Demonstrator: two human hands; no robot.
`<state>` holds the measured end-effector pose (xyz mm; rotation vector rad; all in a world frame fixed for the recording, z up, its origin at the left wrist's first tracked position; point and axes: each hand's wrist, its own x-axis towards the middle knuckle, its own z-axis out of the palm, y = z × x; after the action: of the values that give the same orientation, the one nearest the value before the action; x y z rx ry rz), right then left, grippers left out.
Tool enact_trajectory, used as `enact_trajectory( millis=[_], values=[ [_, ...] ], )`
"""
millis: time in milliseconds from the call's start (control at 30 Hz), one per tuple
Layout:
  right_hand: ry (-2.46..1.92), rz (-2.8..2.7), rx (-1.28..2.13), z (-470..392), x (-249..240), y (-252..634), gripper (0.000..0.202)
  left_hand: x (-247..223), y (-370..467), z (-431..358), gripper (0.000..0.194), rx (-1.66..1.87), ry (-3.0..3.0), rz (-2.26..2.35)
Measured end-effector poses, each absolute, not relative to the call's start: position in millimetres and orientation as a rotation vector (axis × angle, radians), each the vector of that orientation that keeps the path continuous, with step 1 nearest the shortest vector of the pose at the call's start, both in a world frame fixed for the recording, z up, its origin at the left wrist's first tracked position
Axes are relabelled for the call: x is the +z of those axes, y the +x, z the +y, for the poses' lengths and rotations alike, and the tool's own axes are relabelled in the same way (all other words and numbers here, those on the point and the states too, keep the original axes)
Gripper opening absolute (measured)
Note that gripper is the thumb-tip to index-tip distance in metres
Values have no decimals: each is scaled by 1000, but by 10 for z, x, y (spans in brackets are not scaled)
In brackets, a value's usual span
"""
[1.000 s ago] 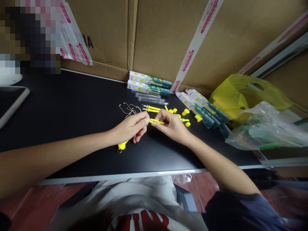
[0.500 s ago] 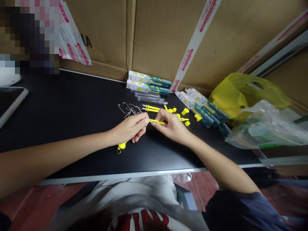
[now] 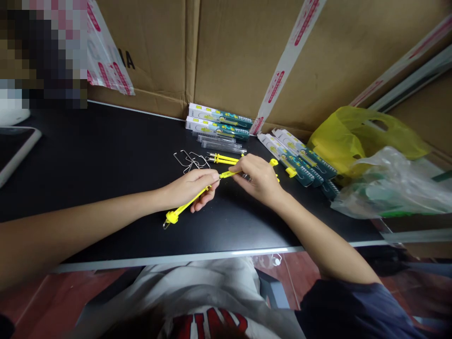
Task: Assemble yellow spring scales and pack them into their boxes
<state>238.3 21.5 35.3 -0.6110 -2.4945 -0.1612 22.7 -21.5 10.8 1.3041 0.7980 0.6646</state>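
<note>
A thin yellow rod (image 3: 189,203) with a yellow cap and a wire hook at its lower end slants out from under my left hand (image 3: 199,187), whose thumb and fingers are pinched on its upper part. My right hand (image 3: 254,178) is closed on a short yellow piece (image 3: 227,174) that meets the left fingertips. Just behind the hands lie yellow rods with metal ends (image 3: 221,158). Bent wire hooks (image 3: 190,160) rest to their left. Small yellow caps are partly hidden behind my right hand; one yellow cap (image 3: 273,162) shows past it.
Clear tubes (image 3: 221,143) lie before two printed boxes (image 3: 217,127). More printed boxes (image 3: 300,160) sit at the right, beside a yellow bag (image 3: 339,136) and a clear bag (image 3: 391,188). A white-edged device (image 3: 21,148) is at the far left. Cardboard stands behind the table.
The yellow rod under my left hand now shows along its length, its hooked end lower and further left. My right hand has moved slightly right and turned, covering more of the small caps.
</note>
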Motion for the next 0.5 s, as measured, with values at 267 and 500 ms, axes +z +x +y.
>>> enact_trajectory(
  millis=[267, 500],
  values=[
    [-599, -2465, -22, 269, 326, 2398, 12, 135, 222, -203, 28, 623, 1268, 770],
    [-685, -2412, 106, 298, 309, 2393, 24, 111, 240, -183, 26, 771, 1171, 776]
  ],
)
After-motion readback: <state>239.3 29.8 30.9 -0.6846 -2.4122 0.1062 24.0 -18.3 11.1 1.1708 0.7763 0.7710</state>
